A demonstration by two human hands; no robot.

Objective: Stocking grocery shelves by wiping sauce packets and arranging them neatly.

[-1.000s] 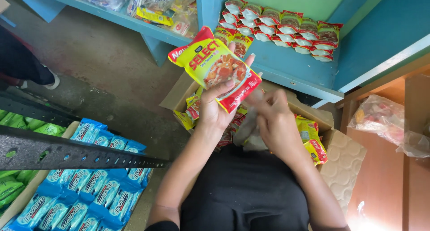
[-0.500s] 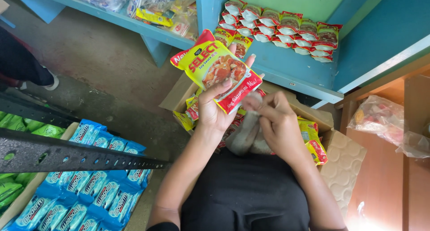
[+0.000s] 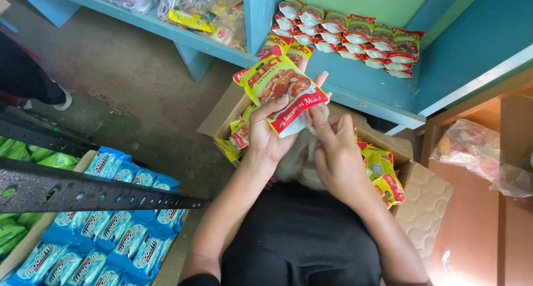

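My left hand (image 3: 266,133) grips a yellow, red and green sauce pouch (image 3: 280,89), held up over an open cardboard box (image 3: 413,205). My right hand (image 3: 333,147) touches the pouch's lower right edge with its fingertips and presses a pale cloth (image 3: 297,161) against it. The box holds more of the same pouches (image 3: 383,172), mostly hidden behind my hands. A row of similar pouches (image 3: 355,36) lies on the blue shelf (image 3: 366,89) just beyond.
A box of blue sachets (image 3: 105,230) and green packets (image 3: 28,158) sit at lower left behind a black perforated metal bar (image 3: 83,191). Clear bagged goods (image 3: 194,11) lie on the left shelf. A plastic bag (image 3: 477,150) rests on the wooden surface at right. Another person's leg (image 3: 28,81) stands far left.
The pouch has been turned slightly and my right hand's fingers have moved up onto its lower edge. My arms have otherwise stayed in place.
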